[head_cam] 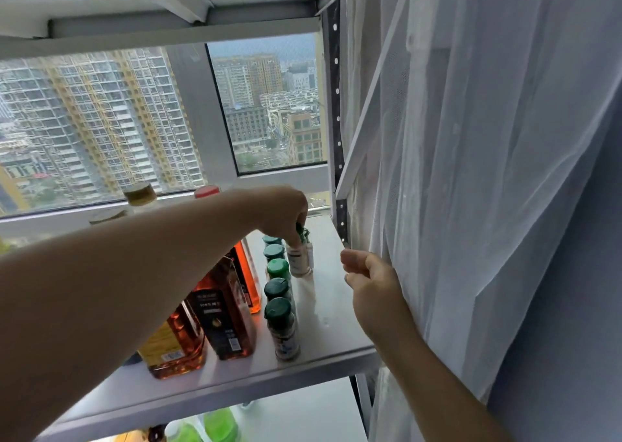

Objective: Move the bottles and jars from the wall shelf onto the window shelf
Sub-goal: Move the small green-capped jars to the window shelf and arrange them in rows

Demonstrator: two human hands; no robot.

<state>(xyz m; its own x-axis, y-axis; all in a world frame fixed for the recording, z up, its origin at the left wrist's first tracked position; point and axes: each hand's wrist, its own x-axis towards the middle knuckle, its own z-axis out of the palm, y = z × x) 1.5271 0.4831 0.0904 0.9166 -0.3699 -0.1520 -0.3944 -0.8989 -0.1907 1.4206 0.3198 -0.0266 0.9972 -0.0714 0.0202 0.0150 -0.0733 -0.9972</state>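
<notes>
My left hand [286, 212] reaches across the white window shelf [333, 313] and grips the green cap of a small spice jar [301, 259], which stands on the shelf just right of a row of several green-capped spice jars [281, 320]. Left of that row stand amber oil bottles [222, 313], one with a dark label. My right hand [367, 276] hovers over the shelf's right edge with fingers loosely curled and nothing in it. Behind my left arm, a gold lid [139, 194] and a red lid [207, 191] show.
A sheer white curtain [471, 172] hangs along the right side, touching my right wrist. A perforated metal upright [336, 105] bounds the shelf's back right corner. The window [134, 121] is behind. Green bottles [218, 424] sit on a lower level.
</notes>
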